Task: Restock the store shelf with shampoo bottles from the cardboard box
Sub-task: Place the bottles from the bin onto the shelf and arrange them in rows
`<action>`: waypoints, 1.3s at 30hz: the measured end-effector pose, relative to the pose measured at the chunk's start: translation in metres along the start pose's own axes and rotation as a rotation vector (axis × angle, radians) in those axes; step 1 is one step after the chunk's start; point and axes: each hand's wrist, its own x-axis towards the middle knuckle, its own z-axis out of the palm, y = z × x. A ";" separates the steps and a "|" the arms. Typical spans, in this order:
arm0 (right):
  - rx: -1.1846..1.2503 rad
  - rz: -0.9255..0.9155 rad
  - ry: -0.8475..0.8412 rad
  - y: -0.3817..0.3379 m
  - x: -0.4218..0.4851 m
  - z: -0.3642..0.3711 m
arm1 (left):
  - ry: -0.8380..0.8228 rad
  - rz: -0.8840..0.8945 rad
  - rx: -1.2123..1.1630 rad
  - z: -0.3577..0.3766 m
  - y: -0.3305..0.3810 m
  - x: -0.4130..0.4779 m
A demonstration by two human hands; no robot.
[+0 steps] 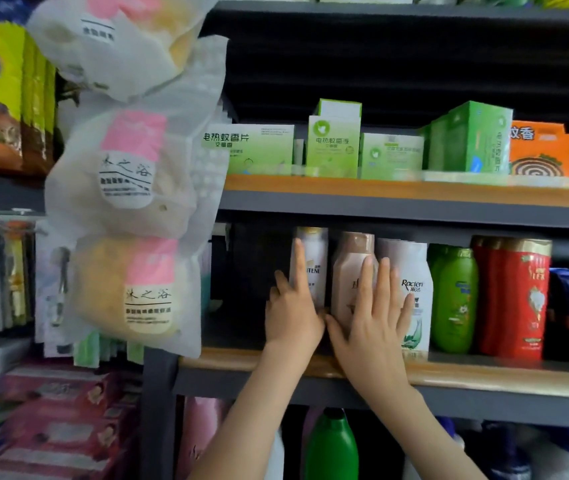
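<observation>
Splayed left hand and right hand flat over shampoo bottles (labels half hidden)

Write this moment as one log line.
left hand flat on white Pantene bottle | right hand flat on beige bottle | wooden shelf

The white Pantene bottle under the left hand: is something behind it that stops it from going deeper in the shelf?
Nothing visible does. Behind and left of the white Pantene bottle the shelf is dark; its depth cannot be judged. The left hand lies flat on it.
</observation>
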 end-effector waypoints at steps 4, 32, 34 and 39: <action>0.002 -0.002 0.000 0.005 0.001 -0.002 | -0.071 -0.080 0.005 0.004 0.010 0.004; 0.102 -0.067 -0.080 0.010 0.009 -0.005 | -0.066 0.026 -0.086 -0.027 0.008 -0.027; 0.125 -0.077 -0.101 0.011 0.012 -0.008 | -0.083 0.029 -0.109 -0.027 0.005 -0.026; 0.165 -0.090 -0.145 0.011 0.019 -0.010 | -0.115 0.041 -0.196 -0.042 -0.011 -0.015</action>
